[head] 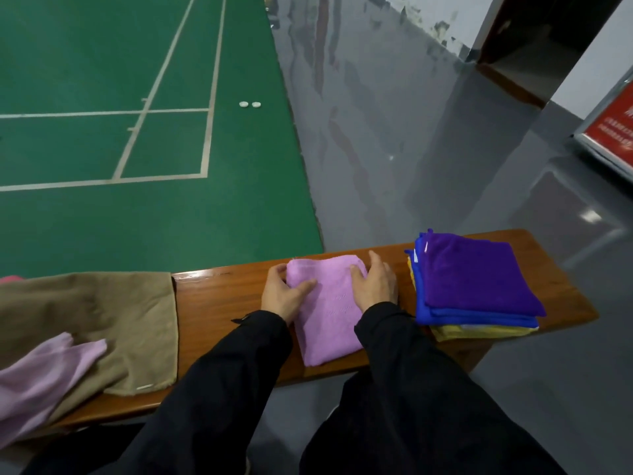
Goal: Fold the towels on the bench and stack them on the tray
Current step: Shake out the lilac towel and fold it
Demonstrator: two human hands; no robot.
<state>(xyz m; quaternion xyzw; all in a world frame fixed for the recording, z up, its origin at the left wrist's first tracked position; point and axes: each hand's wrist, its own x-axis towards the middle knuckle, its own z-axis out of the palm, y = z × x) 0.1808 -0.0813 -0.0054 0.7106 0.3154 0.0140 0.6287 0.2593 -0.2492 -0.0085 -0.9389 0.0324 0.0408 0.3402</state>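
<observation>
A folded pink towel lies in the middle of the wooden bench. My left hand holds its far left corner, thumb on top and fingers around the edge. My right hand lies flat on the towel's far right part, fingers straight. To the right sits a stack of folded towels, purple on top, blue and yellow beneath; no tray shows under it. On the left end lie an unfolded tan towel and a lilac towel draped over it.
Beyond the bench are a green court floor with white lines and a glossy grey floor. Two small white discs lie on the court. A red sign stands at the far right.
</observation>
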